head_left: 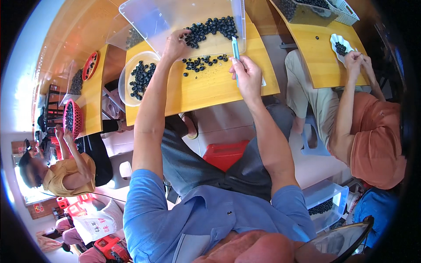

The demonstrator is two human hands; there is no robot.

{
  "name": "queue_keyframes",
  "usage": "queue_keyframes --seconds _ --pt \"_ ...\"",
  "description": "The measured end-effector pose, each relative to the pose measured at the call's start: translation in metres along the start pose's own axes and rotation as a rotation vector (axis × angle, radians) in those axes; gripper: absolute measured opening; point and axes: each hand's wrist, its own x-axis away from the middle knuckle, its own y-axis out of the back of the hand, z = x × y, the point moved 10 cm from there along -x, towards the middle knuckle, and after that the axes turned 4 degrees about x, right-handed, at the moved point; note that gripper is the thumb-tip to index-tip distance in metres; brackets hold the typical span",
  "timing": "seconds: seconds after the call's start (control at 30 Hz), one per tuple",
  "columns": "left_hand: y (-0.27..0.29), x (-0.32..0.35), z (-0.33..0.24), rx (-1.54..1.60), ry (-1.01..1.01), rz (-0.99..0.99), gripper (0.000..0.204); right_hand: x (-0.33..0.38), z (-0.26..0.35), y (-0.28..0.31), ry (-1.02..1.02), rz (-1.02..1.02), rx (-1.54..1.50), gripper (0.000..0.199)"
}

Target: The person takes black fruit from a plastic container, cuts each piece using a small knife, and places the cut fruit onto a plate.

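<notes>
My left hand (176, 46) reaches into the near end of a clear plastic tub (153, 27) on the yellow table. Its thumb and index finger are apart at the left edge of a heap of small dark round balls (212, 28), like berries or nuts. My right hand (246, 75) is closed around the teal handle of a slim knife (237, 51). The knife's pale blade points away from me, its tip beside the heap's right end. Several loose dark balls (197, 64) lie nearer to me. Left of my forearm, a round translucent bowl (124, 85) holds more of them.
At the right table, a person in an orange top (372, 136) handles something over a white dish (346, 40). On the left, another person (74, 171) works beside a pink basket (77, 118). A red stool (224, 154) shows below my table; a lidless clear bin (335, 195) stands lower right.
</notes>
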Motion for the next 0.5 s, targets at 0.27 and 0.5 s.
queue_keyframes --seconds 0.27,0.5 --pt "-0.001 0.031 -0.052 -0.028 -0.017 0.119 0.029 0.001 -0.003 0.000 -0.011 0.006 0.003 0.022" --pt "-0.026 0.026 -0.067 -0.279 -0.282 0.229 0.025 0.004 -0.003 -0.008 -0.033 0.018 0.061 0.023"
